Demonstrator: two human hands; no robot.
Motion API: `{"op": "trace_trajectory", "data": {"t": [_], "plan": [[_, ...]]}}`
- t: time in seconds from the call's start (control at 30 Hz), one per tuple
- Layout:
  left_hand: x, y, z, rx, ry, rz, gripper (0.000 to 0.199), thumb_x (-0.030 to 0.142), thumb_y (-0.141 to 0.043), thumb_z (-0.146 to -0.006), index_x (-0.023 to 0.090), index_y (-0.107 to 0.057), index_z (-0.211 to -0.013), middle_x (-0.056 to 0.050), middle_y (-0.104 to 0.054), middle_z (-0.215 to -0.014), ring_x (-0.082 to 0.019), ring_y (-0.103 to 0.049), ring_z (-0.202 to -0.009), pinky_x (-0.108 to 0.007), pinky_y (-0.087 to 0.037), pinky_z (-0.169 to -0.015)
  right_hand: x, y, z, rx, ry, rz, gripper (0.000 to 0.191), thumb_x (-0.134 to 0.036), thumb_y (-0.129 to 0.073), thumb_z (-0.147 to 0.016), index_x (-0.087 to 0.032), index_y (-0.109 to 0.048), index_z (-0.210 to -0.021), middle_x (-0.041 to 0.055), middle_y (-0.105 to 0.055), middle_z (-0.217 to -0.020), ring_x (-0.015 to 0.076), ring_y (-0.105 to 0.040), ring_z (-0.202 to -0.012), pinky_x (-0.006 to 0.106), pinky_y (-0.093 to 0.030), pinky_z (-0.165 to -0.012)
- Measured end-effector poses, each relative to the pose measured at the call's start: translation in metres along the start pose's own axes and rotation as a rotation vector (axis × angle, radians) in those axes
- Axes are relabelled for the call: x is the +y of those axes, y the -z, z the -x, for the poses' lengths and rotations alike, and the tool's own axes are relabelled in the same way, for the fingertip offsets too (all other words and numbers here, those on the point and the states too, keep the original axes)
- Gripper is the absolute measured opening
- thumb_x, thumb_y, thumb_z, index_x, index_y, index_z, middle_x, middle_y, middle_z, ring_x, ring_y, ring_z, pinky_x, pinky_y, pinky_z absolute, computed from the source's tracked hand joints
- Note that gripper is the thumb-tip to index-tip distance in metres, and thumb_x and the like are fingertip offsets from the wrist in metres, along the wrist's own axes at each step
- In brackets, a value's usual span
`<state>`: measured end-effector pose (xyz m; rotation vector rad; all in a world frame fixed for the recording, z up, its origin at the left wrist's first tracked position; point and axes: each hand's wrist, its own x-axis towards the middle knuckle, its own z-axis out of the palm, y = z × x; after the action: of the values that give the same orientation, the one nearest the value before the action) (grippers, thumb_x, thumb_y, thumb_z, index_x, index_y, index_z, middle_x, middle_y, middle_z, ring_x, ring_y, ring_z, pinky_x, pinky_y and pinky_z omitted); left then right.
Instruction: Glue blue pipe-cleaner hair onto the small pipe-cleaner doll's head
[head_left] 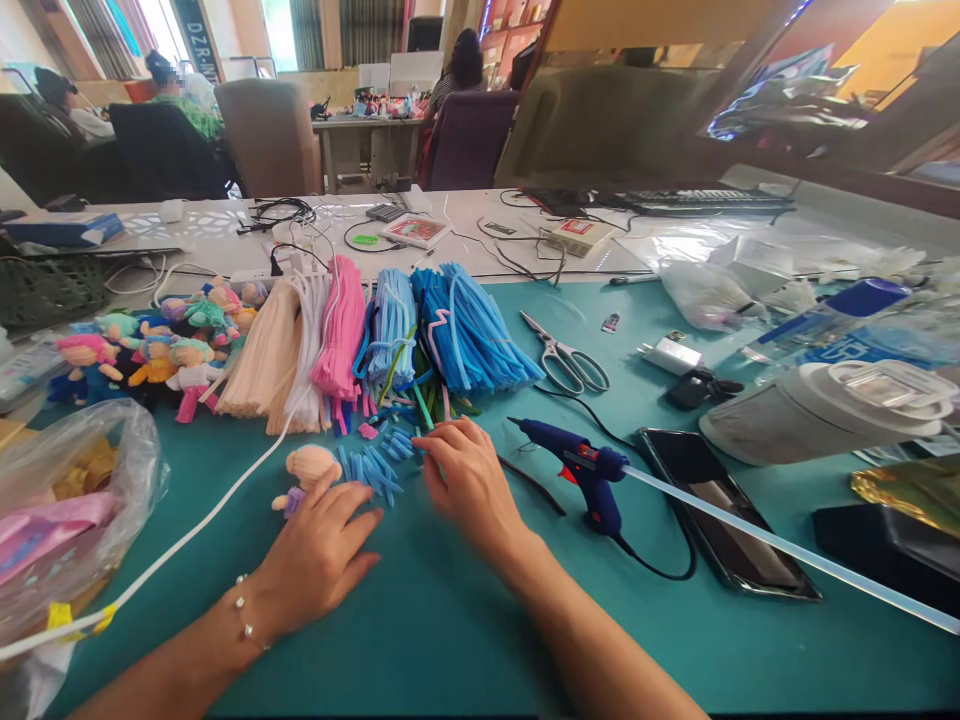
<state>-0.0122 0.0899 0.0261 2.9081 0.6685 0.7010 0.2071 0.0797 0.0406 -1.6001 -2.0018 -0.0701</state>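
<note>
A small doll [311,468] with a peach head and a purple body lies on the green mat [420,640]. My left hand [319,550] is against it, palm down, its fingers spread and nothing visibly gripped. Short blue pipe cleaner pieces [375,468] are scattered between my two hands. At their right edge is my right hand [469,485], index finger stretched toward the pieces and thumb apart from it. Behind stand bundles of pipe cleaners: peach [259,350], pink [341,335], light blue [394,320] and darker blue [480,335].
Right of my hands lie a blue glue gun [581,465] with a long glue stick, scissors [566,360], a phone [727,515] and a white tumbler [817,410]. Finished dolls [165,345] crowd the left. A white cable [217,510] crosses near a plastic bag [82,480].
</note>
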Motion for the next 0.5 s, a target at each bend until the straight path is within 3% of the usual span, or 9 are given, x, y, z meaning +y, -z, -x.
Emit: {"op": "trace_trajectory", "data": {"t": [0.17, 0.27, 0.37, 0.5], "plan": [[0.002, -0.010, 0.004, -0.091, -0.051, -0.043, 0.047, 0.042, -0.052, -0.089, 0.011, -0.057, -0.125, -0.020, -0.056, -0.137, -0.032, -0.050, -0.128, -0.051, -0.046, -0.102, -0.005, -0.008, 0.001, -0.043, 0.003, 0.040, 0.036, -0.003, -0.050, -0.079, -0.014, -0.070, -0.107, 0.0157, -0.067, -0.105, 0.0309, -0.054, -0.106, 0.047, -0.048, -0.090], [0.002, -0.016, 0.007, -0.111, -0.064, -0.088, 0.059, 0.051, -0.052, -0.087, 0.010, -0.053, -0.130, -0.022, -0.055, -0.137, -0.033, -0.049, -0.129, -0.051, -0.046, -0.101, -0.008, -0.010, 0.002, -0.100, 0.002, 0.074, 0.034, -0.001, -0.050, -0.076, -0.014, -0.071, -0.100, 0.0172, -0.063, -0.116, 0.0345, -0.048, -0.119, 0.053, -0.044, -0.096], [0.001, -0.018, 0.009, -0.104, -0.071, -0.106, 0.059, 0.052, -0.051, -0.087, 0.010, -0.055, -0.128, -0.022, -0.059, -0.132, -0.034, -0.051, -0.126, -0.052, -0.046, -0.100, -0.008, -0.008, 0.003, -0.130, -0.004, 0.069, 0.029, 0.001, -0.050, -0.076, -0.019, -0.070, -0.082, 0.0124, -0.064, -0.115, 0.0317, -0.048, -0.122, 0.053, -0.042, -0.100], [0.001, -0.016, 0.010, -0.102, -0.037, -0.069, 0.055, 0.051, -0.049, -0.089, 0.012, -0.057, -0.126, -0.020, -0.062, -0.128, -0.032, -0.053, -0.125, -0.052, -0.044, -0.103, -0.005, -0.006, 0.003, -0.120, -0.045, 0.075, 0.032, 0.002, -0.048, -0.077, -0.019, -0.069, -0.089, 0.0134, -0.063, -0.116, 0.0320, -0.047, -0.122, 0.056, -0.039, -0.102]]}}
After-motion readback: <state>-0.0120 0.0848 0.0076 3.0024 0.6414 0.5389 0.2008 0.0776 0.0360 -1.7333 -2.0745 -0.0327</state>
